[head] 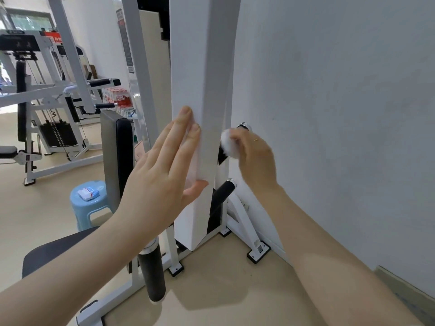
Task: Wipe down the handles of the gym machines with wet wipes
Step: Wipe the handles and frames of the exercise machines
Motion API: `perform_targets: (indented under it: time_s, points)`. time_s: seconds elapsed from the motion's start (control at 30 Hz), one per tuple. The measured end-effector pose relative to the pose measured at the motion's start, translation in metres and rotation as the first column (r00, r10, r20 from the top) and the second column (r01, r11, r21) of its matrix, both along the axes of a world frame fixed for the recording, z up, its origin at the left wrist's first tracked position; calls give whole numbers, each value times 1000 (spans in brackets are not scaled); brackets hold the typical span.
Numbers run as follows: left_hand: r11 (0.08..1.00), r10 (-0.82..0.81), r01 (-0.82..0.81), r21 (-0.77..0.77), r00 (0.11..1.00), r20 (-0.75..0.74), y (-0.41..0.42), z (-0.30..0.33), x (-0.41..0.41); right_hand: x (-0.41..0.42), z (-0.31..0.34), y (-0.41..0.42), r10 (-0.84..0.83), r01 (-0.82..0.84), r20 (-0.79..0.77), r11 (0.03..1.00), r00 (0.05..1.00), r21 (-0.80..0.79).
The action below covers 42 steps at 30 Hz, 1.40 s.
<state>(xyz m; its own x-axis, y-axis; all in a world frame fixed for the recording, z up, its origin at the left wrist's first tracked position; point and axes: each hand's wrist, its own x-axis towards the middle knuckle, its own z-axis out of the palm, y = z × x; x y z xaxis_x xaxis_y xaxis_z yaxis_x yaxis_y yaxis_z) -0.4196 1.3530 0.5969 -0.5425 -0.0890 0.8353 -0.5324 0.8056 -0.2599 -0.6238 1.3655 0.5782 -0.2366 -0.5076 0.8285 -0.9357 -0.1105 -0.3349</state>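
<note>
Step in hand: wiping a handle on the white-framed gym machine at frame centre. Right hand [253, 149] has its fingers curled round a bunched white wet wipe [227, 143], pressed on a black handle with chrome end cap [243, 126] that sticks out behind the wide white upright panel of the machine [200, 78], centre right of frame. Most of that handle is hidden by panel and hand. Left hand [162, 170] is flat, fingers straight and together, palm on the panel's front edge; a thin white sheet [194, 161] seems to sit under the fingers, hard to tell whether it is a second wipe.

Next move, as a judgement: run the wipe along the full grip, then drop to the second black foam handle with chrome cap [224, 190] just below it, lower centre. The black padded roller on a white post [151, 274] at bottom centre also looks undone. Reach is tight between panel and wall.

Surroundings: beige smooth floor [47, 208], plain white wall [341, 114] filling the right half. Light blue plastic stool [77, 208] at centre left carries a small white-and-blue packet [89, 192], possibly the wipes pack. Black padded backrest [120, 156] beside it; dark seat pad [54, 250] at lower left. Another white weight machine with black stack [57, 135] in the upper left, bottled water packs [117, 100] behind.
</note>
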Motion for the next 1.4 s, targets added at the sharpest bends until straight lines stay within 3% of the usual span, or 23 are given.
perform_targets:
  time_s: [0.1,0.2,0.27,0.33,0.4,0.47,0.53,0.67,0.77,0.83,0.9,1.0,1.1,1.2,1.23,1.3,1.33,1.4]
  points:
    - [1000,-8,8,-13,1000,-6,0,0,-1,-37,6,-3,-266,281,287,960,921,-13]
    - [1000,-14,14,-10,1000,-12,-2,-1,0,-44,6,-1,-393,423,210,897,895,-126]
    - [1000,-3,3,-12,1000,-11,-3,0,1,-24,1,-2,-315,329,99,924,944,-196]
    - [1000,10,-10,-11,1000,-5,-2,1,2,9,-6,-1,-128,133,45,983,991,-128]
    - [1000,19,-19,-16,1000,6,-2,2,3,35,-14,4,83,-74,84,992,993,-103]
    - [1000,26,-26,-15,1000,11,-3,1,3,43,-19,8,209,-206,15,971,978,-122]
    - [1000,25,-25,-11,1000,10,-3,0,2,32,-19,5,196,-204,-70,972,978,-116]
    - [1000,6,-7,5,1000,9,0,2,1,19,-3,-2,26,-11,118,992,993,-126]
    - [1000,7,-7,7,1000,8,0,1,1,18,-9,-3,69,-67,13,993,998,-96]
    - [1000,13,-13,3,1000,12,0,2,1,10,-8,-4,73,-49,160,988,984,-146]
    - [1000,10,-10,10,1000,12,0,2,1,3,-3,-5,63,12,454,987,889,-160]
    - [1000,3,-3,15,1000,11,0,3,2,8,0,-6,83,-20,689,995,720,-99]
    - [1000,0,0,14,1000,14,-1,4,2,27,-8,1,136,-79,806,991,577,-110]
    - [1000,1,-1,27,1000,5,1,3,2,51,-23,7,169,-283,894,958,415,-49]
    - [1000,0,0,31,1000,3,2,3,2,54,-26,8,150,-361,901,933,406,7]
    - [999,-2,1,39,1000,6,4,2,0,49,-29,7,115,-412,942,911,314,25]
    - [999,-4,4,45,1000,6,5,2,0,42,-27,5,110,-378,981,925,162,-41]
    - [998,-15,15,64,1000,2,6,2,-1,28,-22,2,190,-273,953,928,-236,-253]
